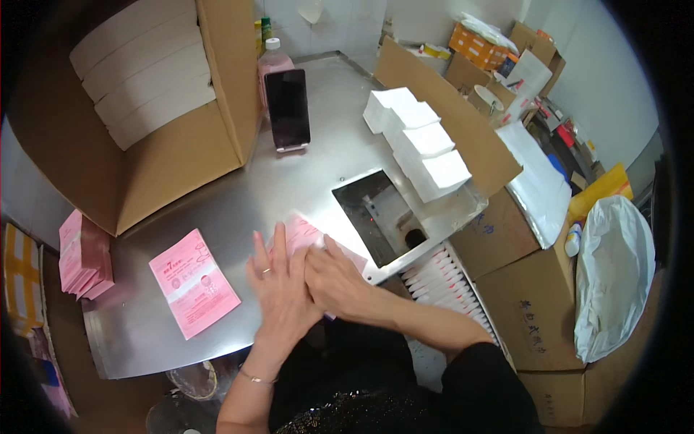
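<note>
On the steel table in front of me lies a pink printed sheet or bag (298, 230), mostly covered by my hands. My left hand (280, 293) rests on it with fingers stretched out and spread. Overlapping it, my right hand (336, 281) is closed with curled fingers beside the left thumb; whatever it grips is hidden underneath. To the left of my hands, a flat pile of pink printed bags (189, 278) with a pale band across it lies on the metal. More pink packets (85, 253) stand bundled at the table's left edge.
An open cardboard box (173, 173) with white stacks stands at back left. A phone (288, 108) leans before a bottle (272, 58). White paper stacks (423, 148) sit right of a rectangular opening (372, 210). Below right is a tray of slim packets (448, 286) beside cartons (535, 304).
</note>
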A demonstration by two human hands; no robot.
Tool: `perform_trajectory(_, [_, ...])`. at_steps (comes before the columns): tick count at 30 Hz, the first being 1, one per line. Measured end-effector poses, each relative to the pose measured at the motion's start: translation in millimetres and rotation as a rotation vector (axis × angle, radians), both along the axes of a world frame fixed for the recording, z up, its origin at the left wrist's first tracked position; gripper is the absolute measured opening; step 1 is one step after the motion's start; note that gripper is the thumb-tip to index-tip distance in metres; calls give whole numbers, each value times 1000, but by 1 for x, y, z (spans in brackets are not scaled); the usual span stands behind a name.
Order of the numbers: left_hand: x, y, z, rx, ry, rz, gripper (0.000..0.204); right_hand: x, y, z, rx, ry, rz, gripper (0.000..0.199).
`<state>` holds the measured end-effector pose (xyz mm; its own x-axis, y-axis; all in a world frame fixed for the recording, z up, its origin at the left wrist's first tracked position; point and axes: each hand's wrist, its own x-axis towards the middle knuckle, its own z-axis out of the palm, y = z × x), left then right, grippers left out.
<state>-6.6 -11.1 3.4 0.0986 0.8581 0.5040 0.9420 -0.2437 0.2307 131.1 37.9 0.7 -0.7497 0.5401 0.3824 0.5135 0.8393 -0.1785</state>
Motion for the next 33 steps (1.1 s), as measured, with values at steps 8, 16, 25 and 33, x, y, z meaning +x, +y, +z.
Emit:
perform_trajectory(8, [-1, -7, 7, -191, 7, 19, 54, 155, 84, 34, 615, 43, -756, 25])
perform_trajectory(16, [-5, 2, 16, -131, 115, -77, 54, 178, 99, 23, 302, 66, -853, 15])
perform_trajectory(25, [-4, -10, -2, -222, -41, -235, 52, 85, 16, 5, 249, 301, -211, 33])
perform_trajectory(33, [7, -10, 26, -248, -134, -208, 85, 18, 37, -7, -55, -133, -230, 23])
